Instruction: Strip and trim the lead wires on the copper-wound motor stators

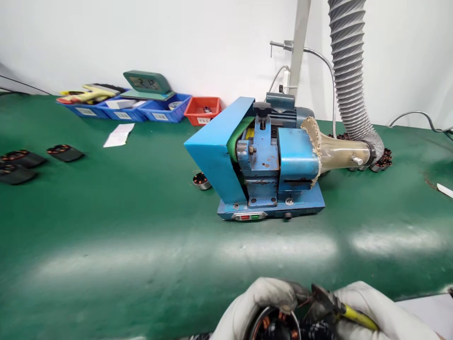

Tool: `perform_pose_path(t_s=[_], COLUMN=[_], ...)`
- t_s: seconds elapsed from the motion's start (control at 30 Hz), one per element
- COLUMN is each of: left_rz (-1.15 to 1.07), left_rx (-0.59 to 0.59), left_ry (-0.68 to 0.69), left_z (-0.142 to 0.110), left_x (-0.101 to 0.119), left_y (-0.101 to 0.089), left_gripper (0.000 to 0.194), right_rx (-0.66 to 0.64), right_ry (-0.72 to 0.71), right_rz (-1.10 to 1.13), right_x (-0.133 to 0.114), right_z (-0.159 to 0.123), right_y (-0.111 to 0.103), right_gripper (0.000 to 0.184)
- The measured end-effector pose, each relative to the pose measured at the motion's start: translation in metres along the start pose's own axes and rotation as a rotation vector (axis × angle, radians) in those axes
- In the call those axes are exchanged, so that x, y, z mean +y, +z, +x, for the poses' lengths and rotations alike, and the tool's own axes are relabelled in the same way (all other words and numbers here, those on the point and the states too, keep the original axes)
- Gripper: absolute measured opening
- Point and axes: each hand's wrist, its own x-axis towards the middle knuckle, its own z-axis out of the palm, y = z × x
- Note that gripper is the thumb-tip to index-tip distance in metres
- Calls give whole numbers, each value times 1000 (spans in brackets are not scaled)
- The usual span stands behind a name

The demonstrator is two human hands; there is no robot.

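My left hand, in a white glove with a darkened fingertip, is wrapped round a motor stator. Copper windings show inside its round metal rim; the lower part is cut off by the frame's bottom edge. At its right, my gloved right hand grips a pair of cutting pliers with yellow-green handles. The dark plier jaws point up and left, close to the left fingertips. Whether the jaws touch the stator I cannot tell.
A blue belt grinder stands mid-table, joined to a grey duct hose. Beside it lies one stator; several dark ones lie left, more behind right. Blue bins, a red bin and a clock line the back.
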Motion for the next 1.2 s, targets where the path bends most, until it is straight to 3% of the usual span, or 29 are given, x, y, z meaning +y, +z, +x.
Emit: perform_pose_path(t_s=[0.1, 0.17, 0.3, 0.37, 0.43, 0.53, 0.63, 0.7, 0.77, 0.87, 0.97, 1.1, 1.2], left_rz=[6, -3, -50, -43, -12, 34, 27, 10, -19, -89, -104, -84, -62], left_rx=[31, 142, 456, 505, 533, 532, 492, 483, 481, 466, 453, 420, 376], left_ry=[-24, -25, -39, -64, -68, -25, -2, -13, -29, -55, -48, -43, -65], left_z=[-10, -15, -15, -14, -13, -12, -12, -13, -14, -16, -18, -21, -19], left_x=[10, 15, 21, 22, 20, 15, 10, 9, 11, 19, 25, 18, 2], left_y=[-4, 2, 17, 18, 14, 6, 5, 9, 15, 25, 31, 30, 23], left_gripper=[15, 13, 16, 17, 15, 12, 27, 31, 31, 29, 22, 29, 38], right_rx=[136, 251, 237, 240, 258, 308, 276, 213, 279, 438, 403, 395, 359], right_ry=[90, 100, -230, -387, -398, -205, -33, -82, -235, -465, -556, -669, -533], right_rz=[28, 91, 179, 168, 163, 287, 589, 760, 781, 394, 59, -50, 266], right_x=[14, 19, 13, 8, 6, 3, 0, 0, 2, 6, 4, -5, -10], right_z=[-6, -6, 10, 21, 29, 34, 33, 34, 36, 38, 38, 44, 55], right_y=[-1, -1, 8, 19, 31, 45, 47, 42, 35, 27, 26, 28, 25], right_gripper=[31, 30, 22, 19, 14, 12, 22, 29, 28, 29, 44, 25, 2])
